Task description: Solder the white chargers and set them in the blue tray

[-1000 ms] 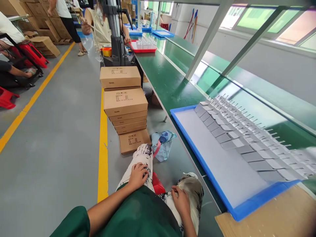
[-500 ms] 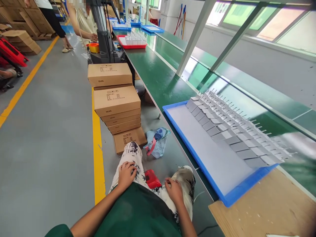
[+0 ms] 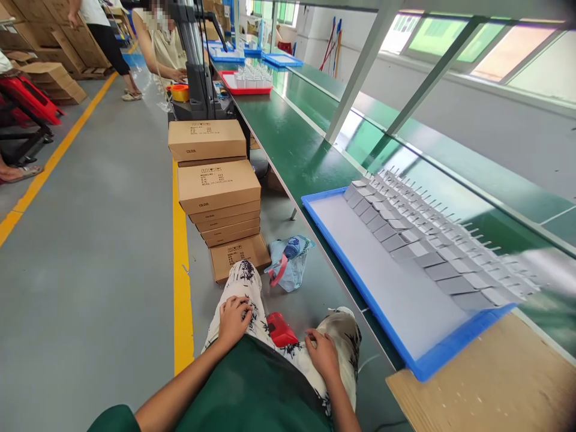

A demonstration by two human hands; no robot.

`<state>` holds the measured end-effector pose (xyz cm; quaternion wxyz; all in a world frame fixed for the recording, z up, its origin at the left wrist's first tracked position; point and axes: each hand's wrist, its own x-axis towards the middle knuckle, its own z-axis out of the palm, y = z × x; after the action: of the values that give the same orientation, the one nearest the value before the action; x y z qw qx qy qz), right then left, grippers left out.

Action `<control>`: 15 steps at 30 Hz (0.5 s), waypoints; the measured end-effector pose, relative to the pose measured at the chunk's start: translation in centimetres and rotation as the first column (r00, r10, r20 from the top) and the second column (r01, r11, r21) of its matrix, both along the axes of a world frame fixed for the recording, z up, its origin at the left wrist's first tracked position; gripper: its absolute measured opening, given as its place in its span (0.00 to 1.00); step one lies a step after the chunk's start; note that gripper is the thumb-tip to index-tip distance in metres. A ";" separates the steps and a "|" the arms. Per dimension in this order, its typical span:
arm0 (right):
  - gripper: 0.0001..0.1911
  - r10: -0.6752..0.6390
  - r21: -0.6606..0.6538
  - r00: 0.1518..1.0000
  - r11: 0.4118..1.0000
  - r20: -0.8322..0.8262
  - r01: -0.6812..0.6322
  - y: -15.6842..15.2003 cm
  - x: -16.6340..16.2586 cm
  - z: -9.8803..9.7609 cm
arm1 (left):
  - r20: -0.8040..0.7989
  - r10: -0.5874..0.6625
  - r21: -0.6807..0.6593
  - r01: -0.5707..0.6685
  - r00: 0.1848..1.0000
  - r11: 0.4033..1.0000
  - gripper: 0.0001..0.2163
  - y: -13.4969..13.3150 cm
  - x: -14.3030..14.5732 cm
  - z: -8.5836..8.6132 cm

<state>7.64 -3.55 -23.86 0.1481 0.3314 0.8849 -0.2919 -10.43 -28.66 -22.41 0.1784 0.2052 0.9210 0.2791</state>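
Observation:
I sit beside a long green workbench (image 3: 288, 144). My left hand (image 3: 234, 319) rests on my left knee, fingers curled loosely over the patterned trousers, holding nothing. My right hand (image 3: 322, 354) lies on my right thigh, fingers bent against the cloth, also with nothing in it. A red stool (image 3: 279, 330) shows between my legs. To my right a blue tray (image 3: 355, 273) on the bench carries several rows of small grey packs (image 3: 432, 240) laid overlapping.
Stacked cardboard boxes (image 3: 216, 186) stand on the floor ahead by a yellow line (image 3: 180, 282). A plastic bag with a bottle (image 3: 288, 264) lies under the bench edge. A brown board (image 3: 486, 384) lies at the right. Other people work further along, near a red tray (image 3: 249, 84).
The view swung slightly left and back. My hands stay on my legs with almost no movement.

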 end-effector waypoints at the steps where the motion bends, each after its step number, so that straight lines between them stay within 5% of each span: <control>1: 0.17 0.001 0.001 1.000 1.000 -0.005 -0.001 0.0 0.0 0.0 | 0.002 0.001 0.002 -0.001 1.000 1.000 0.10 0.0 0.0 0.0; 15: 0.14 -0.024 -0.002 0.999 1.000 -0.047 0.024 -0.2 0.3 0.5 | -0.014 0.005 0.033 -0.005 1.000 0.999 0.10 -0.3 0.2 -0.4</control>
<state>7.98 -3.73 -23.36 0.1239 0.3350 0.8838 -0.3022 -10.28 -28.97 -22.85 0.1679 0.2078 0.9180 0.2930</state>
